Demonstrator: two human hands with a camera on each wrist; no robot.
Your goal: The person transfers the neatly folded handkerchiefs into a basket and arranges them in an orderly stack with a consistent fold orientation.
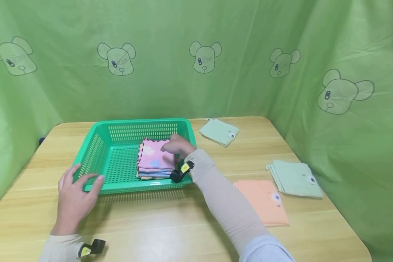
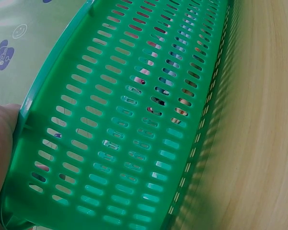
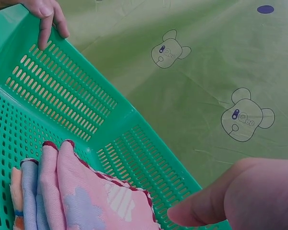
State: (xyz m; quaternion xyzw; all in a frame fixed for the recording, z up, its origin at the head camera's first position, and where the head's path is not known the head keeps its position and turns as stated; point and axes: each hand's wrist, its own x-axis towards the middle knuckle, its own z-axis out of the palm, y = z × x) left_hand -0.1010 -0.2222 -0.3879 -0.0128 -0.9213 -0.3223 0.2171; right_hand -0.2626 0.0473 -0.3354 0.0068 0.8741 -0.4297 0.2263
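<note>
A green plastic basket [image 1: 144, 186] with slotted walls stands on the table. My left hand [image 1: 76, 194] grips its near left corner, fingers over the rim. Inside, toward the right, lies a stack of folded cloths [image 1: 154, 156], a pink patterned one with dark red edging on top and blue and orange ones beneath. My right hand [image 1: 180, 146] is in the basket at the right side of the stack, its fingers partly hidden. In the right wrist view, one extended digit [image 3: 197, 211] shows just beside the pink cloth [image 3: 105, 196], apart from it.
Right of the basket, a folded mint cloth [image 1: 220, 132] lies at the back. Nearer on the right are another mint cloth [image 1: 296, 178] and a peach cloth [image 1: 265, 203], partly behind my right forearm. A green curtain [image 1: 163, 91] with bear drawings surrounds the wooden table [image 1: 144, 233].
</note>
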